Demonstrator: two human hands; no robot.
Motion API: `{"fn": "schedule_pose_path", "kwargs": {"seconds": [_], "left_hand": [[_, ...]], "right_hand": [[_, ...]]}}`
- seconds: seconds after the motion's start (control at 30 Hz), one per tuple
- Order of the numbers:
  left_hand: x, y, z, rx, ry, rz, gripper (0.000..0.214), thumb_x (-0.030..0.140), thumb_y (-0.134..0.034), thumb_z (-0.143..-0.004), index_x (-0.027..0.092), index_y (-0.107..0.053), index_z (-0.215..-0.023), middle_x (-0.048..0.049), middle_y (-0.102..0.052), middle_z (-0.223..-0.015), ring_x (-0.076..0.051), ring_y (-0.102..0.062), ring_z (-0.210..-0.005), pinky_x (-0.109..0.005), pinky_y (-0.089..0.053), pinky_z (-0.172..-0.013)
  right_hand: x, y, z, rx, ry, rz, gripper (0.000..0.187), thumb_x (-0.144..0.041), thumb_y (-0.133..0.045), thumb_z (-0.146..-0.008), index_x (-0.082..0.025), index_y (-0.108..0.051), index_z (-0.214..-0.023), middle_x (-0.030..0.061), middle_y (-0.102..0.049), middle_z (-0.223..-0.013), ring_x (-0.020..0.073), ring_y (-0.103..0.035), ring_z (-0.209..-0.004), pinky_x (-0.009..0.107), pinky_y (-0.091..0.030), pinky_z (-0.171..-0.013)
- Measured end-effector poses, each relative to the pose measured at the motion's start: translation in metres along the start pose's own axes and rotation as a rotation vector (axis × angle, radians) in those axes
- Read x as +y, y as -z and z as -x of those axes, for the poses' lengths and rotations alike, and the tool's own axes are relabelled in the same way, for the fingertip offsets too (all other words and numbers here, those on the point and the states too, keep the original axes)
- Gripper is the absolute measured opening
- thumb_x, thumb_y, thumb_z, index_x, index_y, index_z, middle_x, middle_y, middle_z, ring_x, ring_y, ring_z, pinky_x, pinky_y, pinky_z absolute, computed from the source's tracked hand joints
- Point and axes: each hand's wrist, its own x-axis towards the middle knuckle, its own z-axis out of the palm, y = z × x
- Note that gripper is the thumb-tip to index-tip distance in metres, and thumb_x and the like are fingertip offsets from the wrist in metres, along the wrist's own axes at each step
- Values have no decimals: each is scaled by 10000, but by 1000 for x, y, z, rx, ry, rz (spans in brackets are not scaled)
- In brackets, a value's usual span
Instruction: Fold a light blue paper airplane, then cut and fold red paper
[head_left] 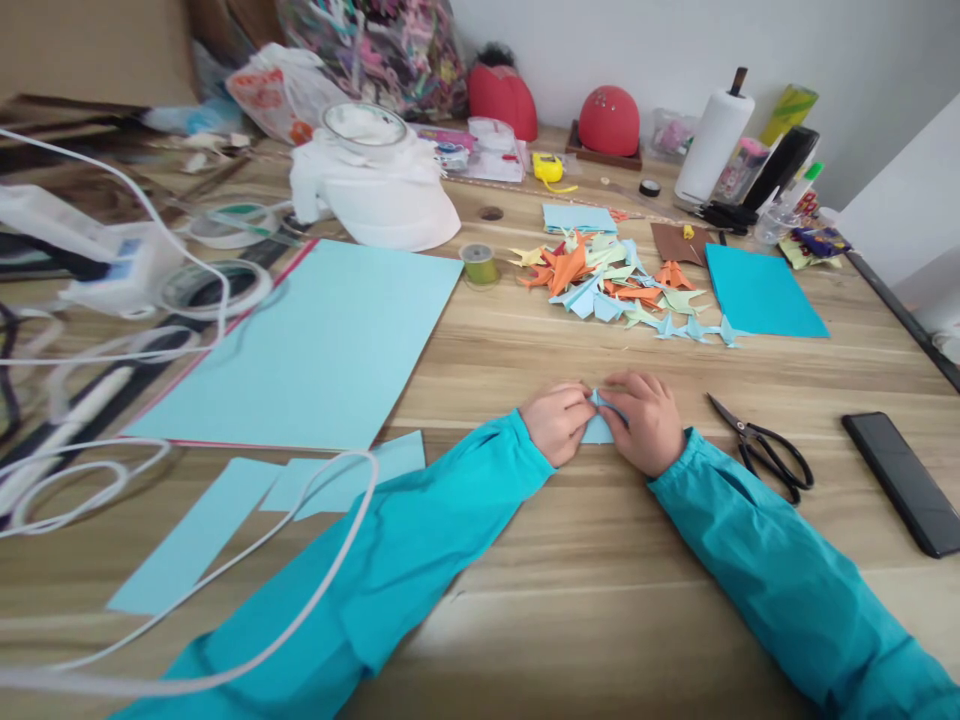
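Both my hands meet on a small light-blue piece of folded paper (600,428) lying on the wooden table (570,580). My left hand (556,420) pinches its left edge with curled fingers. My right hand (646,420) presses and grips its right side, fingers bent over it. Most of the paper is hidden under my fingers. Both arms wear teal sleeves. Beyond my hands lies a pile of folded paper cranes (615,280) in orange, blue and pale green.
Black scissors (765,455) and a dark phone (900,482) lie right of my hands. A large light-blue sheet (315,345) and cut blue strips (217,520) lie to the left, with white cables (150,480). A teal square (761,290), thread spool (478,263) and paper towel roll (712,145) sit farther back.
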Motion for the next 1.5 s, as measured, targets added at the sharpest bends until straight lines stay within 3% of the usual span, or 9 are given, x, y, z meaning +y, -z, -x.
{"fn": "schedule_pose_path", "kwargs": {"seconds": [0.2,0.6,0.77,1.13,1.3,1.5], "left_hand": [[4,2,-1,-13,197,-18,218,160,-450,-795,131,-649,-879,-94,-634,-826,-184,-577,-771,-318,-514,-699],[2,5,-2,-120,-28,-241,234,184,-438,-829,127,-665,-817,-82,-681,-849,-208,-546,-776,-356,-443,-630],[7,5,-2,-172,-25,-313,234,176,-435,-828,112,-660,-821,-99,-666,-862,-214,-540,-816,-352,-449,-667],[5,-2,2,-148,-20,-296,270,168,-400,-833,111,-664,-834,-106,-671,-914,-224,-541,-830,-374,-460,-682],[7,3,-1,-245,-9,-279,263,166,-400,-835,104,-654,-871,-119,-663,-941,-231,-543,-846,-387,-455,-687],[8,6,-2,-238,-24,-302,252,164,-418,-824,89,-654,-869,-116,-663,-928,-233,-542,-840,-379,-459,-690]], "right_hand": [[-1,1,0,-15,-6,-11,236,-228,-484,-838,-233,-677,-974,53,-620,-1084,222,-498,-988,363,-365,-841],[-4,4,-1,-33,-28,-1,243,-228,-472,-846,-231,-685,-962,57,-621,-1087,221,-505,-985,365,-363,-847],[-4,4,-1,-30,-26,-6,244,-227,-475,-838,-227,-684,-963,57,-620,-1089,225,-505,-995,369,-365,-852],[-1,1,-1,-21,-40,-22,232,-242,-513,-808,-193,-655,-985,64,-620,-1094,235,-505,-994,368,-377,-836],[-2,1,-1,-31,-39,-12,225,-242,-509,-812,-197,-656,-976,70,-617,-1102,238,-500,-999,372,-375,-824],[-2,2,-1,-31,-41,-11,226,-248,-507,-814,-198,-658,-975,64,-618,-1098,236,-499,-997,369,-374,-823]]}}
